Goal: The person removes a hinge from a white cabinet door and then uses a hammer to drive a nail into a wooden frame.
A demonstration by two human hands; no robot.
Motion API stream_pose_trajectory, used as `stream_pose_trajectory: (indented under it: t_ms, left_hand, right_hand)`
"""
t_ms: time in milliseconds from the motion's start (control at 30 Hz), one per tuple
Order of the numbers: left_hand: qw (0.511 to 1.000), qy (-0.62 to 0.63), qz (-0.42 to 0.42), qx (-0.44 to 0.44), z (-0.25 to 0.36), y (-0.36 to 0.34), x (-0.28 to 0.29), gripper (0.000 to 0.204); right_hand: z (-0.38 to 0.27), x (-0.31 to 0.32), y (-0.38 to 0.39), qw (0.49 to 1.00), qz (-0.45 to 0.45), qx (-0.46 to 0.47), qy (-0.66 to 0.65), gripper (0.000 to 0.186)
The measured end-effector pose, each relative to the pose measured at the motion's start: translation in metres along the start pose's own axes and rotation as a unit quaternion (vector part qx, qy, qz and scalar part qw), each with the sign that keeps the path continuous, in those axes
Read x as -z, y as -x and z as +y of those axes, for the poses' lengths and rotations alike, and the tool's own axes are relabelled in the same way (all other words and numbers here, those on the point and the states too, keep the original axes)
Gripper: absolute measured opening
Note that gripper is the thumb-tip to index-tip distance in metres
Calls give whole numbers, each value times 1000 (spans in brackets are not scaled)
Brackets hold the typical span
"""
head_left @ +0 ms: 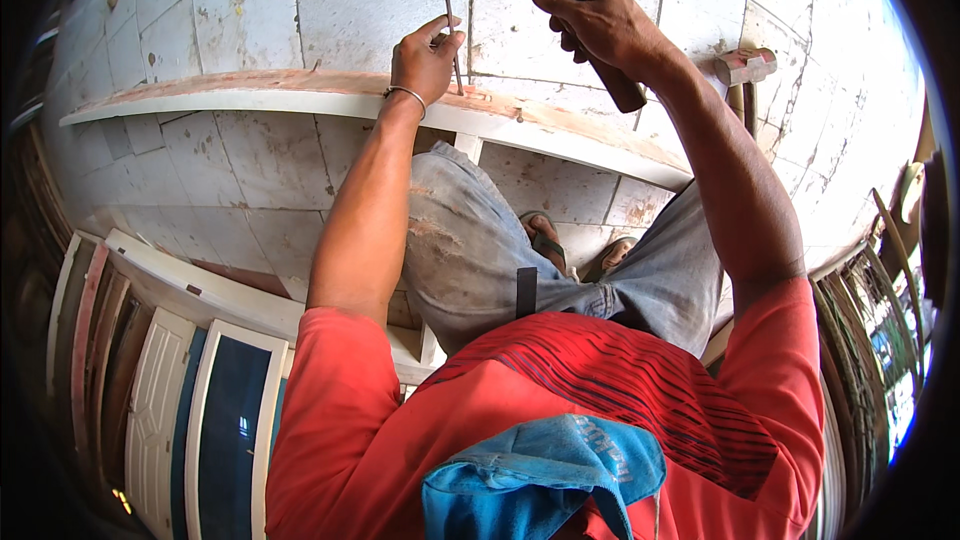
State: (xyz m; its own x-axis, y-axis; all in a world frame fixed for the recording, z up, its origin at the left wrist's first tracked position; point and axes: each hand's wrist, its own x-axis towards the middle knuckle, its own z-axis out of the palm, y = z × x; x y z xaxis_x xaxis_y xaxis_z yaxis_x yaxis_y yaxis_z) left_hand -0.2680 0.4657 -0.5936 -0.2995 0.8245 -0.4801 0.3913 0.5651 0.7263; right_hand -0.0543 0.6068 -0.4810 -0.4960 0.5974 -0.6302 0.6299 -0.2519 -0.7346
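My left hand (424,64), with a bracelet at its wrist, pinches a long nail (449,8) near its middle. The nail stands nearly upright, its lower tip at the reddish-brown face of a white-edged wooden beam (560,125). Whether the tip is sunk into the wood I cannot tell. My right hand (605,25) grips the wooden handle of a claw hammer (622,90), held up to the right of the nail. The hammer's dark metal head points up and left, apart from the nail. Small nails or pegs stick up from the beam on both sides of my left hand.
A block-headed mallet (745,66) stands on the stained white tile floor (380,0) right of my right forearm. My legs straddle a crosspiece under the beam. White door panels (160,410) lean at the lower left; wood strips (865,320) stack at the right.
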Motion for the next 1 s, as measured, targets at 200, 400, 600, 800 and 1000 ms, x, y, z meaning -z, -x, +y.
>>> stream_pose_trajectory:
  t_ms: [200,400,600,800,1000]
  left_hand:
    - [998,-40,-24,-29,6,0,1,32]
    - [999,-22,-31,-12,9,4,2,29]
    - [999,-20,-31,-9,11,6,4,27]
    - [1000,15,-14,-9,6,5,2,28]
    - [997,-26,-2,-67,-3,6,-3,28]
  right_hand:
    - [-16,1,-12,999,-1,2,43,48]
    - [-44,17,-16,998,-33,15,-48,38]
    - [-58,18,-32,999,-46,13,20,37]
    - [-82,26,-36,998,7,-6,-59,32]
    - [-90,24,-19,982,-121,-23,144,32]
